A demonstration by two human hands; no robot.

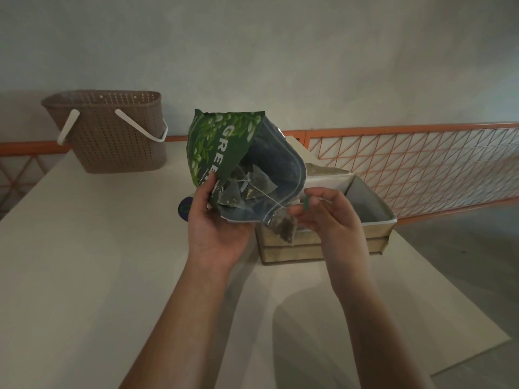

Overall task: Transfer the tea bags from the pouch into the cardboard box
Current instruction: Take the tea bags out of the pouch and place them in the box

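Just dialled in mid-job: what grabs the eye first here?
The green pouch, held open at centre by the left hand. The right hand pinches a tea bag by its tag, over the cardboard box. A brown basket stands far left.

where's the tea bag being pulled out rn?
Head view, centre-right: the tea bag hangs just below the open mouth of the green pouch, in front of the cardboard box, its tag pinched by the right hand.
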